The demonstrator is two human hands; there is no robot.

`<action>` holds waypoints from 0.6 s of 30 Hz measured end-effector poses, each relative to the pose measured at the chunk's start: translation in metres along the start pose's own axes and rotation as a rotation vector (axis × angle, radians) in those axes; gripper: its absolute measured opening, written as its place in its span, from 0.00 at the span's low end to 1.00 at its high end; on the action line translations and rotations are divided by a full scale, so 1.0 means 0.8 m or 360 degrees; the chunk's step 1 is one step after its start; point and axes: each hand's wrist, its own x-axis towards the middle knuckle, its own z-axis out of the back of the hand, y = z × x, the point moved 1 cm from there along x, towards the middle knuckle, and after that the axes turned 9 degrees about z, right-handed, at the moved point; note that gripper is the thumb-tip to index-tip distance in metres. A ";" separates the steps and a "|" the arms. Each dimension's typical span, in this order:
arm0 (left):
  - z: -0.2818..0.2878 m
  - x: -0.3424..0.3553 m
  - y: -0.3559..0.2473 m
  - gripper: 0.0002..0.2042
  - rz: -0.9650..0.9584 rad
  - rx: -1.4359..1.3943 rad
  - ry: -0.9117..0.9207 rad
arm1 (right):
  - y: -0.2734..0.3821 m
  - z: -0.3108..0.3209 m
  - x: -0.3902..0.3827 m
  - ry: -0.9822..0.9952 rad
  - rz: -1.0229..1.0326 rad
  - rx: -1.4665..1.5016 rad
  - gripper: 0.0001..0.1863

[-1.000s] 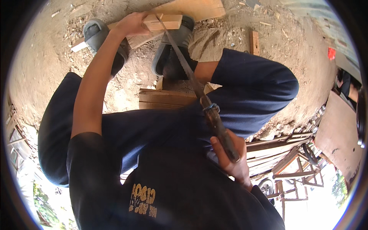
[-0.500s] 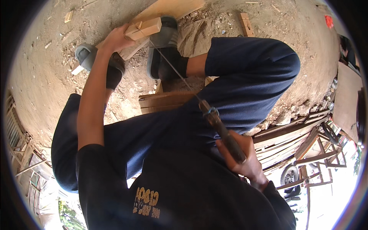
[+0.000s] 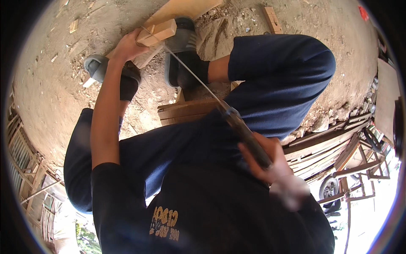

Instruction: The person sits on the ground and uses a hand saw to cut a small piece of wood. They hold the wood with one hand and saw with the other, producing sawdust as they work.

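My right hand (image 3: pixel 268 158) is wrapped round the dark straight handle of a long, thin saw (image 3: pixel 192 74) seen nearly edge-on; its teeth cannot be made out. A blue band circles the front of the handle. The blade slants up and left to a pale wooden block (image 3: pixel 163 33), lying across it. My left hand (image 3: pixel 129 45) grips the block's left end, fingers closed round it. Beneath the block lies another length of wood (image 3: pixel 148 57), between my sandalled feet. My right sandal (image 3: pixel 184 36) is close against the block's right end.
A notched wooden block (image 3: pixel 271 20) lies on the dirt at the far right. A wide board (image 3: pixel 182 10) rests behind my feet. Below my legs is a brown wooden plank (image 3: pixel 186 111). Stacked timber (image 3: pixel 321 146) and a wooden frame (image 3: pixel 359 169) stand to the right.
My right hand and the saw handle have shifted slightly up. My left hand still holds the block in about the same place. The whole view has tilted a little.
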 end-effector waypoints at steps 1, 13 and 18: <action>-0.001 0.006 -0.004 0.33 -0.0020 0.0007 -0.0014 | -0.004 -0.011 0.019 -0.0006 0.0085 -0.0016 0.06; -0.011 0.020 -0.003 0.34 -0.0012 -0.0136 0.0047 | -0.010 -0.015 0.042 -0.0057 0.0270 -0.0061 0.04; -0.013 0.014 0.014 0.33 -0.0119 0.0021 -0.0040 | -0.007 -0.010 0.011 -0.0092 0.0334 -0.0052 0.04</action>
